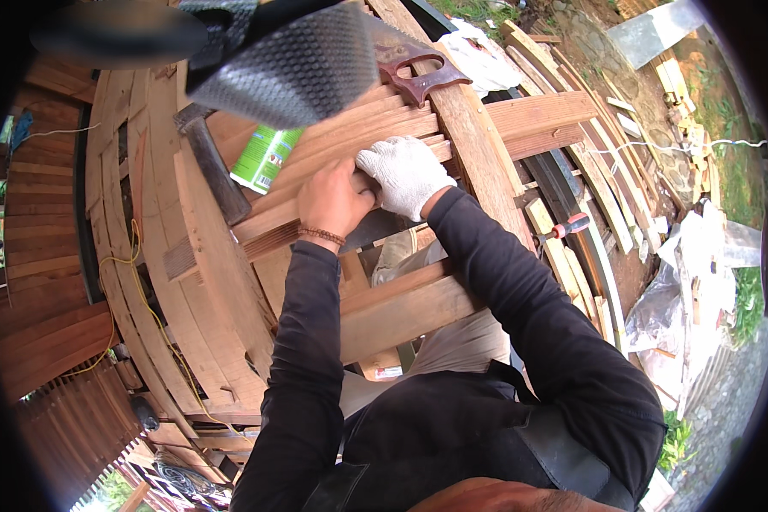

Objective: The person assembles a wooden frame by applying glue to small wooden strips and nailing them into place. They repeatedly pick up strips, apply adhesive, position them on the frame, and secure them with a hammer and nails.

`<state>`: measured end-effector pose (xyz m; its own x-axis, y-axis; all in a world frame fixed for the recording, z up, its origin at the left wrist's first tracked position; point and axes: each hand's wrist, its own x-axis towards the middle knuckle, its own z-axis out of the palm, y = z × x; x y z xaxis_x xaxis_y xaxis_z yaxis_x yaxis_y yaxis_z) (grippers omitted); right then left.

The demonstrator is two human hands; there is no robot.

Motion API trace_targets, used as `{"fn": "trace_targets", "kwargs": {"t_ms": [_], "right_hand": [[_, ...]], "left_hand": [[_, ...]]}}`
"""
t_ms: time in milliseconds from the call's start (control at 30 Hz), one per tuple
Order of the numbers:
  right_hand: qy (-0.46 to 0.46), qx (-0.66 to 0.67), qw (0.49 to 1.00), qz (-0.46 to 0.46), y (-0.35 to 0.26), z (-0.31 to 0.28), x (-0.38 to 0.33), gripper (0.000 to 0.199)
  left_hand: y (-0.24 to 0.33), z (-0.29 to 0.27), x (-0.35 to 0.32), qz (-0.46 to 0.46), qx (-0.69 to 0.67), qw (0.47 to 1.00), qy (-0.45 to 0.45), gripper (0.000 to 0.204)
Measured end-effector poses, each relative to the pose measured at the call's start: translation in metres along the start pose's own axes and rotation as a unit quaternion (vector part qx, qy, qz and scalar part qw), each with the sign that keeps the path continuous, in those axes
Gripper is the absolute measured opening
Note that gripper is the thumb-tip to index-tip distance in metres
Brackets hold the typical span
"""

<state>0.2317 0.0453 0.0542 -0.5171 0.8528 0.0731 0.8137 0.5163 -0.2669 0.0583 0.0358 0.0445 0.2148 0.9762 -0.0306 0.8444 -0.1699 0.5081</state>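
My left hand (333,200) is bare, with a bead bracelet at the wrist, and presses on a stack of narrow reddish wooden slats (350,136) lying across a wooden frame. My right hand (404,173) wears a white knit glove and rests on the same slats, touching the left hand. Whether either hand grips anything small between the fingers is hidden. A hand saw with a brown wooden handle (418,72) lies just beyond the hands on a thick beam (478,145).
A hammer (209,158) and a green-and-white can (264,158) lie on the planks to the left. A red-handled screwdriver (567,227) rests on boards at right. A yellow cord (132,282) runs along curved planks. Scrap wood and plastic sheeting lie on the ground at right.
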Motion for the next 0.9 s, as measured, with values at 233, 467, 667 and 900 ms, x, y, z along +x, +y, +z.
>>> {"fn": "trace_targets", "kwargs": {"t_ms": [233,467,667,900], "right_hand": [[-0.001,0.003,1.000,0.006,0.002,0.004,0.004,0.026],[-0.056,0.004,0.998,0.013,0.002,-0.003,0.010,0.024],[-0.112,0.024,0.992,0.046,-0.004,-0.014,0.010,0.025],[-0.103,0.026,0.993,0.042,-0.003,-0.012,0.009,0.024]], "left_hand": [[0.002,0.001,0.003,-0.015,0.043,0.999,-0.021,0.034],[0.002,-0.004,0.002,-0.001,0.032,0.999,-0.009,0.033],[0.005,-0.010,-0.002,0.006,0.027,0.999,-0.027,0.035],[0.000,-0.009,-0.002,0.018,0.013,0.999,-0.034,0.039]]}}
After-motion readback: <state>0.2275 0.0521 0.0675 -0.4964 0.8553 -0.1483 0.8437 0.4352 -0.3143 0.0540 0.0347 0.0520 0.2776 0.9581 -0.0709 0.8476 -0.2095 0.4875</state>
